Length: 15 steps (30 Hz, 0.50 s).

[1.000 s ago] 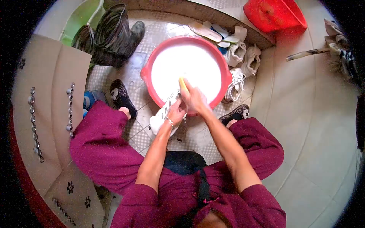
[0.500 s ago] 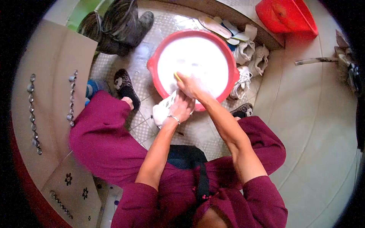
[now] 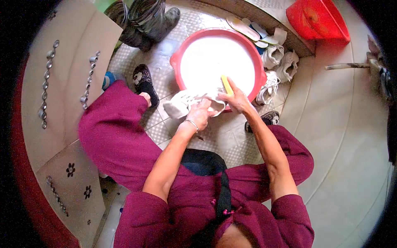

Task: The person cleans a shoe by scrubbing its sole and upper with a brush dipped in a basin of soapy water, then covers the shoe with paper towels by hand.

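Note:
My left hand point(image 3: 199, 115) is closed around the side of a white sneaker point(image 3: 177, 105), which it holds on its side at the near rim of a red basin point(image 3: 177, 62). The sneaker's toe points left and its opening faces right. In my right hand point(image 3: 236, 99) is a yellow brush point(image 3: 226, 85), gripped with its end up over the basin beside the sneaker's heel; its bristles cannot be made out. Whitish suds show on both hands. The basin's contents point(image 3: 215, 58) are glaring white, so no detail shows inside.
Several white shoes point(image 3: 269, 87) and insoles point(image 3: 244, 29) lie right of the basin. Dark boots point(image 3: 151, 22) stand at the back left, a red bucket point(image 3: 318, 20) at the back right. A cabinet point(image 3: 68, 74) flanks the left side.
My right hand has drawn back to the right with the yellow brush, away from the sneaker. The sneaker is turned and raised at the rim, showing more of it. The view has shifted slightly.

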### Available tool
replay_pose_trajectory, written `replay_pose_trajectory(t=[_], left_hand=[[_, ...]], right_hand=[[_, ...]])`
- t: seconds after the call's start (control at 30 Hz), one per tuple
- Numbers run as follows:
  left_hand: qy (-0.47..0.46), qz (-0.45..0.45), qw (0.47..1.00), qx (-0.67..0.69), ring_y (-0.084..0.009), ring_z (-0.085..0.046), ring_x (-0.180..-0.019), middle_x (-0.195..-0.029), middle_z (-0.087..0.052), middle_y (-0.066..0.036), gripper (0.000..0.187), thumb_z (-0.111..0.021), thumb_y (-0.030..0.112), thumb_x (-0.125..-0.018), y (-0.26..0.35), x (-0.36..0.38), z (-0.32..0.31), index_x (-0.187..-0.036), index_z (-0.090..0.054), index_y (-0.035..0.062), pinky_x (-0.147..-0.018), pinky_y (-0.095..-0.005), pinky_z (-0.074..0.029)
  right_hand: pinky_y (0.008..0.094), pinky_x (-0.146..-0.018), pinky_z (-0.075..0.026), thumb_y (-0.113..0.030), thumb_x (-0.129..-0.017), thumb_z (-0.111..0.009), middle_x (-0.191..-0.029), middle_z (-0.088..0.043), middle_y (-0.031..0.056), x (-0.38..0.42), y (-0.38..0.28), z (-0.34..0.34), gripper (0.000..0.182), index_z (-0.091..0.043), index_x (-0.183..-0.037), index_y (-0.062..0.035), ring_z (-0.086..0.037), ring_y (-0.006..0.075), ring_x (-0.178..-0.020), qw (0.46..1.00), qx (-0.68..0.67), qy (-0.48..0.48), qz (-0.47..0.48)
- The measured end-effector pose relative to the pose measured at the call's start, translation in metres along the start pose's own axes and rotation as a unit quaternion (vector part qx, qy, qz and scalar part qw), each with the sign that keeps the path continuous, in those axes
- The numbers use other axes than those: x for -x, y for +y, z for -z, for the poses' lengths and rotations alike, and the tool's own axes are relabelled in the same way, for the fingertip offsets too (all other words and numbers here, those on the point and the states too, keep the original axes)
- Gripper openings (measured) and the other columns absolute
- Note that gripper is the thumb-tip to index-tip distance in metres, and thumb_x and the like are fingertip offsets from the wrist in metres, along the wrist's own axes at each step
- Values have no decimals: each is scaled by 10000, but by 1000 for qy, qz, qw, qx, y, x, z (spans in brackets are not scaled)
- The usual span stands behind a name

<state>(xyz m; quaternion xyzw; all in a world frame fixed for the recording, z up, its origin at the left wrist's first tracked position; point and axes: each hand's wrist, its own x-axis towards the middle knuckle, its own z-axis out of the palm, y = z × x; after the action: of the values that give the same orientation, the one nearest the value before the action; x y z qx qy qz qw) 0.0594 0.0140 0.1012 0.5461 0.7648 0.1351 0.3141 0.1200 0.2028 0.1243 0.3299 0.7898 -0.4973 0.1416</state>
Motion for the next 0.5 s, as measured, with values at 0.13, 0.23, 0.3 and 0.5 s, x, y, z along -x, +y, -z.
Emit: replay_pose_trajectory(t=[0.13, 0.23, 0.3, 0.5], left_hand=[[18, -20, 999, -25, -266, -364, -1147, -1110, -440, -103, 384, -543, 65, -661, 6, -3, 10, -1015, -625, 190, -891, -430, -329], [12, 11, 996, -91, -235, -378, -1137, -1072, -468, -89, 339, -573, 106, -627, 17, -3, 11, -960, -631, 137, -888, -454, -303], [19, 23, 996, -82, -227, -406, -1115, -1049, -496, -93, 314, -569, 116, -629, 22, -1, 11, -937, -629, 114, -886, -450, -303], [66, 112, 991, 7, -310, -591, -814, -871, -606, -183, 318, -575, 241, -662, 33, 5, 2, -893, -587, 24, -768, -423, -407]], right_hand=[[317, -820, -431, -331, -606, -718, -1156, -493, 221, 11, 18, -3, 930, -235, -1331, -5, -531, 283, -995, 997, -55, 17, 51], [308, -777, -444, -254, -629, -717, -1078, -530, 155, 24, 18, -11, 797, -314, -1270, -3, -534, 222, -925, 984, -176, 14, -14], [303, -773, -443, -233, -639, -711, -1065, -534, 147, 30, 27, -26, 770, -322, -1262, -2, -534, 209, -910, 982, -185, 28, -17], [306, -790, -430, -183, -727, -601, -1042, -541, 153, 56, 50, -81, 590, -358, -1237, -12, -530, 208, -915, 963, -261, 67, -29]])
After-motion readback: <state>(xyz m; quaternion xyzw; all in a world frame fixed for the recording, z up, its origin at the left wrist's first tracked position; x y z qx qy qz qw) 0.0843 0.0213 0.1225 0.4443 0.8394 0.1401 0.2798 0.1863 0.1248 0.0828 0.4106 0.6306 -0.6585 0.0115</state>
